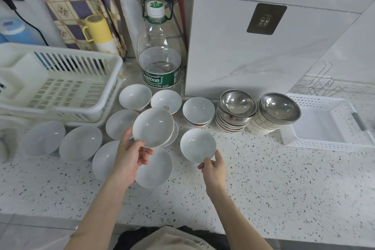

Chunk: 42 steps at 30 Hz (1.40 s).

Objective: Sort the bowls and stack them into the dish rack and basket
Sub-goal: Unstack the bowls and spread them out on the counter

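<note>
My left hand (pixel 132 156) grips the near rim of a white bowl (pixel 153 127), lifted and tilted above another white bowl. My right hand (pixel 213 168) pinches the near rim of a smaller white bowl (pixel 197 145) just above the counter. Several more white bowls (pixel 81 143) lie spread on the speckled counter (pixel 274 178). Two leaning stacks of steel bowls (pixel 237 105) (pixel 279 108) stand at the right. The white dish rack (pixel 60 87) is at the left, the white perforated basket (pixel 328 126) at the right.
A large water bottle (pixel 159 57) stands behind the bowls against the wall. A yellow cup (pixel 99 28) and a blue container (pixel 14 30) are behind the rack. A wire rack (pixel 318 85) sits behind the basket. The counter edge runs near my body.
</note>
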Available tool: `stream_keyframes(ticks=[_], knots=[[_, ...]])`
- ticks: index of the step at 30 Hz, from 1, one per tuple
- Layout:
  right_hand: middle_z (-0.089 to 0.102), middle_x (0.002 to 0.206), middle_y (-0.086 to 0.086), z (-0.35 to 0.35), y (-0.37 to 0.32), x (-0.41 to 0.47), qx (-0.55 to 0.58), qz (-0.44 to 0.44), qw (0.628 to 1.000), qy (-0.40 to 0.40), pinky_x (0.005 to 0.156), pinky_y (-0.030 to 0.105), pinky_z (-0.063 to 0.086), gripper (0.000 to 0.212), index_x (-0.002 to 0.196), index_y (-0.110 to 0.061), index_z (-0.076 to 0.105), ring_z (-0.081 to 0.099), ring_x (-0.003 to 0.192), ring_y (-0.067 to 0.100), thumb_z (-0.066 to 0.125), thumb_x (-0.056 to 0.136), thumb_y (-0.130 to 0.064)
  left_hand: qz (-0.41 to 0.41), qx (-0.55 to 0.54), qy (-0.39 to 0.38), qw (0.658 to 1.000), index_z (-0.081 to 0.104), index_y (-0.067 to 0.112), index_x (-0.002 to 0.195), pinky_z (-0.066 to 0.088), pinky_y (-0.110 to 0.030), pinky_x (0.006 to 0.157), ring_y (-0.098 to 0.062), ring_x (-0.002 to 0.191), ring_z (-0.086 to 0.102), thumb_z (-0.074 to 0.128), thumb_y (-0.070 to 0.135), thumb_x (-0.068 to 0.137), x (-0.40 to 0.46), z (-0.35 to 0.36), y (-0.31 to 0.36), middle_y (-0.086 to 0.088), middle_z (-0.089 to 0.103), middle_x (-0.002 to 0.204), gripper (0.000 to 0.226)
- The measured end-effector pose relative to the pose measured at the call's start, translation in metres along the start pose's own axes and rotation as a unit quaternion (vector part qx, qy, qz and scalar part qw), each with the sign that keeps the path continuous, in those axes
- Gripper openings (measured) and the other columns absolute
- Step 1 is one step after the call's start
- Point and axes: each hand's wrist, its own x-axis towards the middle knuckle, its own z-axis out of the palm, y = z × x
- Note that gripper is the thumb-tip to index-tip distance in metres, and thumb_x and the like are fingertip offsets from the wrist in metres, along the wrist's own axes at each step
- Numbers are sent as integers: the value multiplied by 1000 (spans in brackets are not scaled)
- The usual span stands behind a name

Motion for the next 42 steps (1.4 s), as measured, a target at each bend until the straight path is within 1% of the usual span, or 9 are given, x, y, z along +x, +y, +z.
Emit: stream_keyframes(ticks=[5,10,19,27,30,32,34,37,42], knots=[[64,71,6,3,-4,0,3,-1,1000,-3,52,22,42,53,134,-31,50,56,51,-3,39,90,-3,-6,12,4,1000,51,28,134,42,-22,38,-13,43,55,42,-5,96,-3,-1,-1,-17,64,63,51],[66,80,9,7,-4,1,5,3,1000,-1,58,25,44,48,139,-25,46,55,55,2,40,95,-7,-13,22,6,1000,50,27,136,42,-23,39,-15,45,55,42,-5,96,-5,-2,-3,-20,61,65,52],[68,74,7,15,-1,1,41,36,998,31,65,32,45,43,138,-24,46,54,59,9,49,95,-17,-29,44,-12,999,46,29,141,43,-23,40,-16,49,57,42,-4,95,-13,-8,-9,-15,65,60,56],[70,66,0,32,0,-7,88,85,990,76,68,35,44,43,136,-21,41,51,60,10,54,94,-22,-42,75,-31,996,45,33,141,43,-24,40,-13,43,54,44,-2,94,-22,-29,-9,-17,66,59,59],[72,69,1,38,-2,-11,107,96,986,87,58,28,44,43,136,-21,43,46,49,7,56,94,-23,-45,90,-49,994,44,35,142,45,-27,41,-15,44,54,44,-3,93,-26,-38,-7,-20,67,63,62],[73,74,4,38,-4,-13,130,109,982,83,42,21,38,42,135,-19,43,37,41,7,55,95,-24,-50,98,-66,992,43,37,142,45,-28,42,-17,45,54,44,-3,92,-28,-44,-6,-21,68,64,64],[74,81,9,36,-5,-17,136,122,980,77,35,18,30,39,133,-10,48,32,36,6,50,97,-25,-52,114,-89,988,40,38,144,46,-27,43,-19,46,55,45,-2,92,-30,-48,-6,-20,68,65,66],[74,79,10,28,0,-31,101,118,985,72,34,20,26,32,116,-3,59,28,34,7,45,98,-26,-53,132,-120,983,38,37,145,46,-27,42,-19,47,57,44,-1,92,-35,-49,-7,-18,69,63,66],[72,65,6,10,9,-62,78,47,995,40,39,19,33,28,100,-18,69,34,38,7,47,99,-36,-59,171,-183,966,38,36,142,44,-26,40,-18,44,56,42,-1,91,-43,-33,-12,-15,68,59,63]])
